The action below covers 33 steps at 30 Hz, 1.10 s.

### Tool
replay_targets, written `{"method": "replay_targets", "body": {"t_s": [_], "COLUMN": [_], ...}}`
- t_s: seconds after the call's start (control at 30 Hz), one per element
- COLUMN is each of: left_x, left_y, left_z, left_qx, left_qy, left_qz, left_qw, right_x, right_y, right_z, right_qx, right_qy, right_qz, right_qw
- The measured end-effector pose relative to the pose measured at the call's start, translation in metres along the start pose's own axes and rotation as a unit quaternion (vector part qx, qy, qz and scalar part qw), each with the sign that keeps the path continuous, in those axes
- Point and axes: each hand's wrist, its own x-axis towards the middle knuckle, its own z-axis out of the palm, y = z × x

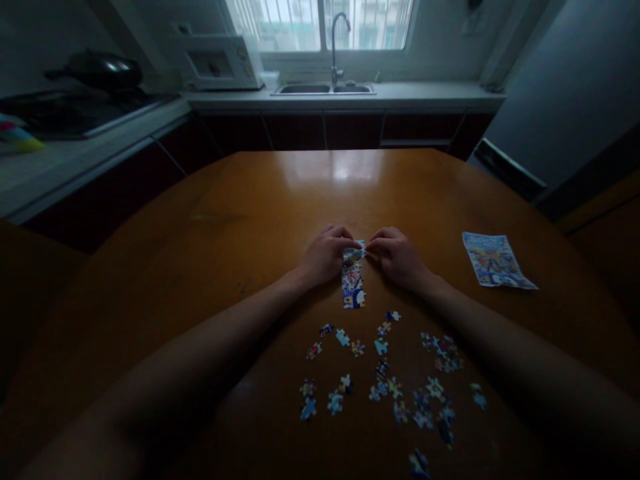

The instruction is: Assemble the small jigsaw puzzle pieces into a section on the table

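A narrow strip of joined jigsaw pieces (353, 288) lies flat on the wooden table in front of me. My left hand (329, 255) is at the strip's upper left, its bent fingers pressing on the top end and covering part of it. At the upper right edge, my right hand (396, 255) has thumb and fingertips pinched together at a small pale jigsaw piece (363, 249), partly hidden by the fingers. Loose jigsaw pieces (381, 347) lie scattered nearer to me, and a denser group (424, 408) is to their right.
A printed picture sheet (496, 260) lies on the table (240, 220) to the right. Beyond the table's far edge are a counter with a sink (325, 89), a tap, and a white microwave (220, 61). A dark pan (105, 70) sits on the stove at left.
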Motion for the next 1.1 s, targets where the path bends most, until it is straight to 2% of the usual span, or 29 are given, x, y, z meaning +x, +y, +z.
{"method": "replay_targets", "body": {"t_s": [0.13, 0.5, 0.77, 0.97, 1.1], "left_x": [0.0004, -0.0002, 0.0004, -0.0007, -0.0001], "left_y": [-0.0016, 0.0017, 0.0024, 0.0013, -0.0002], "left_z": [0.0003, -0.0019, -0.0023, -0.0014, 0.0], "left_qx": [0.001, 0.011, -0.002, 0.009, 0.01], "left_qy": [0.01, -0.006, 0.013, -0.002, 0.008], "left_qz": [-0.011, -0.004, 0.0, 0.002, 0.003], "left_qw": [1.0, 1.0, 1.0, 1.0, 1.0], "right_x": [-0.0003, -0.0009, -0.0008, -0.0011, -0.0006], "right_y": [-0.0011, 0.0005, 0.0, -0.0009, -0.0028], "right_z": [-0.0007, 0.0001, 0.0003, -0.0002, -0.0005], "right_qx": [-0.005, -0.013, 0.007, 0.001, 0.003], "right_qy": [-0.004, -0.035, 0.002, -0.028, -0.02], "right_qz": [0.008, -0.004, 0.007, -0.006, 0.001], "right_qw": [1.0, 0.999, 1.0, 1.0, 1.0]}}
